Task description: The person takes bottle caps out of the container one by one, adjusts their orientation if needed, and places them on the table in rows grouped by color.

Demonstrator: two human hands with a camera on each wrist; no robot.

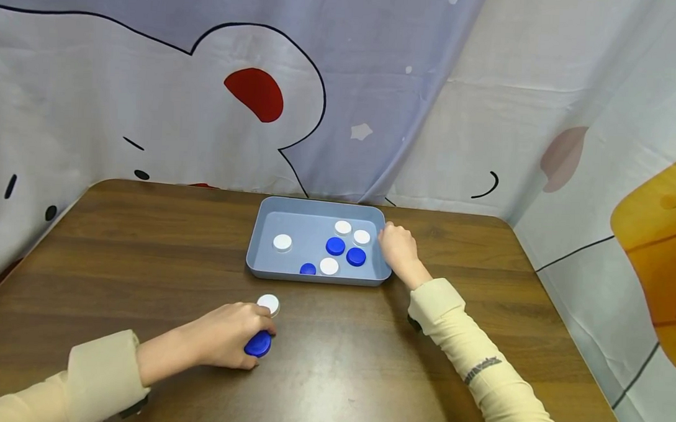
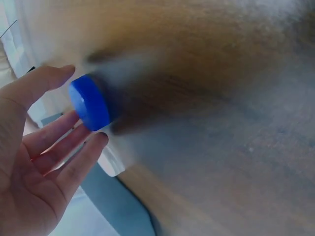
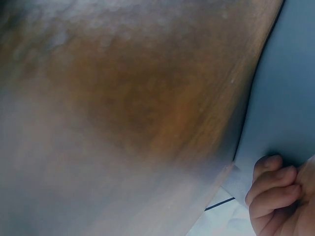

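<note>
My left hand (image 1: 230, 334) is at the table in front of the tray, with thumb and fingers curled round a blue bottle cap (image 1: 258, 344). In the left wrist view this blue cap (image 2: 89, 103) sits between thumb and fingertips, close to the tabletop. Just beyond those fingers lies a white bottle cap (image 1: 268, 304). My right hand (image 1: 399, 249) grips the right end of a grey-blue tray (image 1: 308, 276); its curled fingers (image 3: 273, 196) show against the tray wall in the right wrist view. How the thumb lies there is hidden.
Inside the tray are several white caps, one alone at left (image 1: 283, 242), and blue caps such as one (image 1: 335, 246) towards the right. The tray stands near the back of the wooden table (image 1: 163, 248). A printed curtain (image 1: 341, 112) hangs behind and at the sides.
</note>
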